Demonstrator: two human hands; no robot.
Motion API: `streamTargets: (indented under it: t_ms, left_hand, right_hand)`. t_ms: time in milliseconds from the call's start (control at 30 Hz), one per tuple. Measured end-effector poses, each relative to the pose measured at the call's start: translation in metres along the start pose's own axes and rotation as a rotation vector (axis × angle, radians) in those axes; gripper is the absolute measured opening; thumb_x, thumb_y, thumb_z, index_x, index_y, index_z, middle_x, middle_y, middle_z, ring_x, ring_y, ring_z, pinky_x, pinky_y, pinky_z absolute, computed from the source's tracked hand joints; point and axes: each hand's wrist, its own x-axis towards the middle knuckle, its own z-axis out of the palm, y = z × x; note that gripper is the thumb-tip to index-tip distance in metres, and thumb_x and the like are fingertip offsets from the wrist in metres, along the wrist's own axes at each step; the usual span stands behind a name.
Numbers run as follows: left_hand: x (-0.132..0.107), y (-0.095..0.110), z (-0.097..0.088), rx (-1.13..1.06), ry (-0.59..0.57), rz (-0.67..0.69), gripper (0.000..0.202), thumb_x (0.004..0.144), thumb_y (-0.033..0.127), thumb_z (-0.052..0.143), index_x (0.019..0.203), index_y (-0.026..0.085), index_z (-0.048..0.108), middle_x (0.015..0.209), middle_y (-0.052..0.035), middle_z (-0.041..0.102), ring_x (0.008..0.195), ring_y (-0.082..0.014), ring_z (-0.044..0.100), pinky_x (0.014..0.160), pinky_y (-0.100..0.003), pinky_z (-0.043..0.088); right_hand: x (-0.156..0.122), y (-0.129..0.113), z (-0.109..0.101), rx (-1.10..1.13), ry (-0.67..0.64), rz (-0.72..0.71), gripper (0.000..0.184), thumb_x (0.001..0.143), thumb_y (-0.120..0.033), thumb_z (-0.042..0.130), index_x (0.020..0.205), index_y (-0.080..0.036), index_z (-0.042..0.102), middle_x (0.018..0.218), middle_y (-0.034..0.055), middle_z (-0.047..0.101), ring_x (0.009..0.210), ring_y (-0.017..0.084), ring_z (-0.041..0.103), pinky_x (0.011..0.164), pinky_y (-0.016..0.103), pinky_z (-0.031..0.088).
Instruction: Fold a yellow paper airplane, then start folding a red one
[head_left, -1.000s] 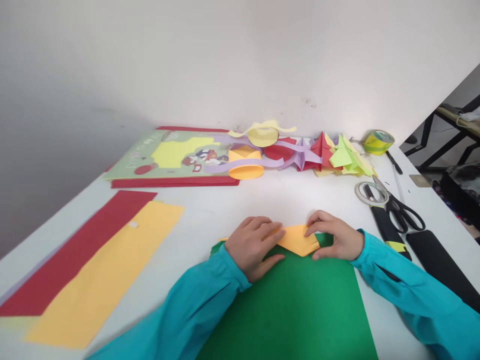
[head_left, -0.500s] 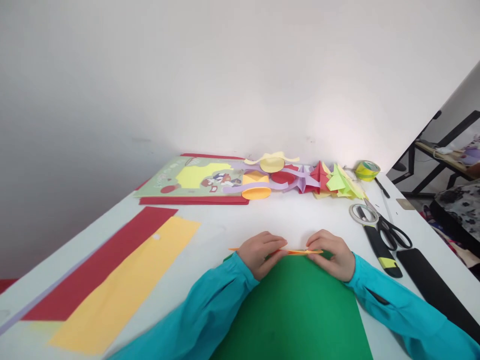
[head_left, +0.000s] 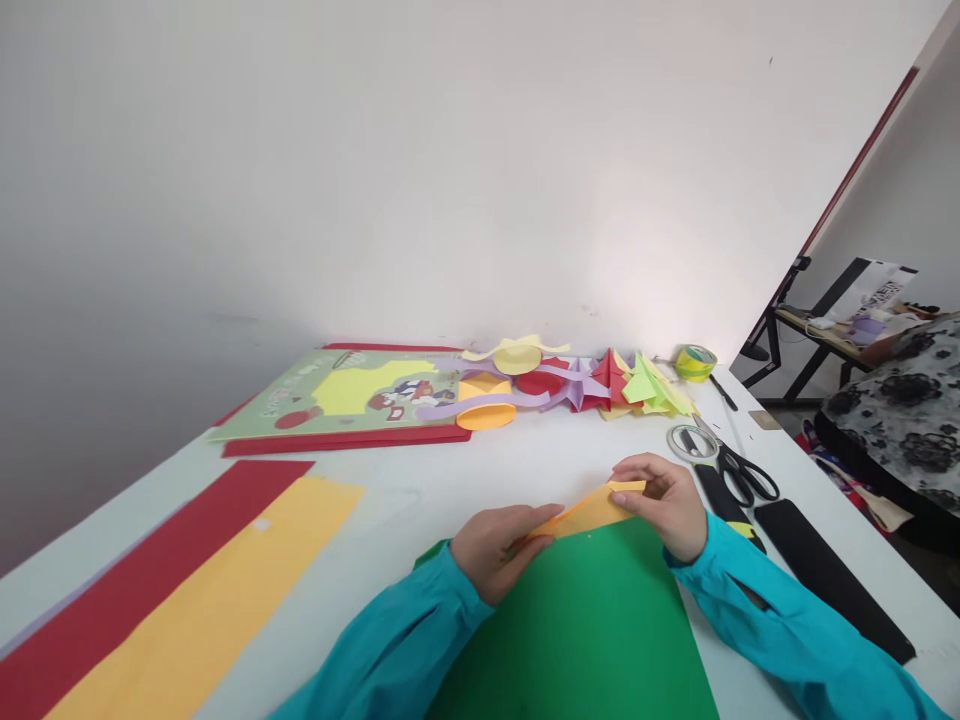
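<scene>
The green paper sheet [head_left: 592, 630] lies flat on the white table [head_left: 420, 480]. Above its far edge, the folded orange paper [head_left: 589, 512] is pinched at both ends by left hand [head_left: 495, 545] and right hand [head_left: 664, 500]: light, floppy, best held by its creased edges. Red and yellow strips [head_left: 187, 590] lie left; scissors [head_left: 739, 475] right, nothing obstructing.

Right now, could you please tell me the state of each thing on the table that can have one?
Orange paper: folded, lifted, held by both hands.
Left hand: pinching its left end.
Right hand: pinching its right end.
Green sheet: flat, unfolded.
Scissors: closed, lying flat.
Tape roll: lying flat.
Book: shut.
</scene>
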Motion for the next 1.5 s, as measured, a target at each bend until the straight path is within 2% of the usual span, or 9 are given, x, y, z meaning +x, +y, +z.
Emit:
streamTargets:
  t_ms: [233, 400, 600, 767, 900, 1000, 1133, 1300, 1500]
  left_hand:
    - [0.001, 0.002, 0.000, -0.058, -0.021, -0.029, 0.031, 0.089, 0.025, 0.049, 0.117, 0.019, 0.061, 0.083, -0.0023, 0.071, 0.055, -0.0091, 0.058, 0.053, -0.018, 0.047]
    - [0.000, 0.001, 0.001, -0.030, -0.033, -0.001, 0.032, 0.090, 0.026, 0.046, 0.116, 0.018, 0.062, 0.078, -0.0023, 0.069, 0.053, -0.0096, 0.057, 0.053, -0.019, 0.047]
    - [-0.001, 0.000, 0.002, -0.015, 0.021, -0.011, 0.031, 0.090, 0.025, 0.048, 0.117, 0.017, 0.061, 0.076, -0.0014, 0.068, 0.052, -0.0082, 0.055, 0.051, -0.017, 0.045]
    - [-0.001, 0.000, 0.003, 0.056, 0.012, 0.027, 0.032, 0.092, 0.026, 0.043, 0.118, 0.018, 0.060, 0.074, -0.0016, 0.067, 0.054, -0.0092, 0.057, 0.052, -0.018, 0.046]
    - [0.000, 0.000, 0.001, 0.084, 0.058, 0.068, 0.031, 0.093, 0.026, 0.044, 0.119, 0.019, 0.060, 0.069, -0.0004, 0.064, 0.055, -0.0100, 0.058, 0.052, -0.018, 0.046]
    - [0.001, 0.001, 0.000, 0.113, 0.117, 0.099, 0.031, 0.094, 0.025, 0.044, 0.119, 0.019, 0.060, 0.066, 0.0003, 0.062, 0.055, -0.0103, 0.058, 0.052, -0.018, 0.046]
    - [0.001, -0.001, 0.001, 0.137, 0.137, 0.137, 0.030, 0.094, 0.025, 0.044, 0.120, 0.020, 0.059, 0.067, 0.0002, 0.062, 0.055, -0.0100, 0.057, 0.052, -0.017, 0.045]
    - [0.000, -0.003, 0.002, 0.164, 0.108, 0.180, 0.029, 0.095, 0.022, 0.043, 0.120, 0.017, 0.058, 0.066, 0.0005, 0.060, 0.054, -0.0098, 0.056, 0.050, -0.018, 0.042]
    - [0.001, -0.001, 0.004, 0.171, 0.160, 0.171, 0.031, 0.096, 0.024, 0.041, 0.123, 0.019, 0.056, 0.076, -0.0030, 0.065, 0.062, -0.0109, 0.060, 0.055, -0.019, 0.046]
  right_hand:
    - [-0.002, -0.005, 0.002, 0.030, 0.033, -0.099, 0.029, 0.056, -0.024, 0.086, 0.082, -0.022, 0.073, 0.080, 0.0040, 0.073, 0.075, 0.017, 0.067, 0.066, 0.027, 0.057]
    - [-0.002, -0.005, 0.001, 0.062, 0.010, -0.086, 0.032, 0.058, -0.026, 0.086, 0.087, -0.023, 0.072, 0.080, 0.0047, 0.074, 0.078, 0.019, 0.069, 0.067, 0.031, 0.059]
    - [-0.002, -0.004, 0.002, 0.100, -0.025, -0.119, 0.045, 0.056, -0.019, 0.086, 0.098, -0.026, 0.071, 0.091, 0.0040, 0.074, 0.086, 0.018, 0.069, 0.071, 0.031, 0.060]
    - [-0.002, -0.005, -0.001, 0.100, 0.037, -0.139, 0.038, 0.059, -0.021, 0.085, 0.095, -0.025, 0.072, 0.089, 0.0053, 0.074, 0.081, 0.018, 0.068, 0.070, 0.032, 0.060]
    - [0.002, -0.002, -0.006, 0.141, -0.035, -0.130, 0.060, 0.053, -0.021, 0.088, 0.109, -0.026, 0.067, 0.100, 0.0064, 0.072, 0.087, 0.018, 0.067, 0.075, 0.032, 0.058]
    - [0.006, 0.005, -0.010, 0.171, -0.123, -0.021, 0.071, 0.047, -0.024, 0.090, 0.113, -0.027, 0.065, 0.106, 0.0059, 0.069, 0.091, 0.018, 0.066, 0.077, 0.031, 0.057]
    - [0.008, 0.010, -0.011, 0.161, -0.150, 0.071, 0.044, 0.054, -0.035, 0.087, 0.094, -0.022, 0.073, 0.092, 0.0040, 0.070, 0.081, 0.017, 0.065, 0.073, 0.029, 0.055]
    - [0.008, 0.002, -0.010, 0.141, -0.127, -0.044, 0.020, 0.062, -0.032, 0.084, 0.079, -0.023, 0.076, 0.086, 0.0032, 0.068, 0.080, 0.015, 0.063, 0.071, 0.027, 0.052]
    - [0.004, 0.010, -0.009, 0.176, -0.200, 0.120, 0.052, 0.051, -0.023, 0.089, 0.100, -0.027, 0.071, 0.085, 0.0001, 0.071, 0.076, 0.015, 0.065, 0.069, 0.028, 0.054]
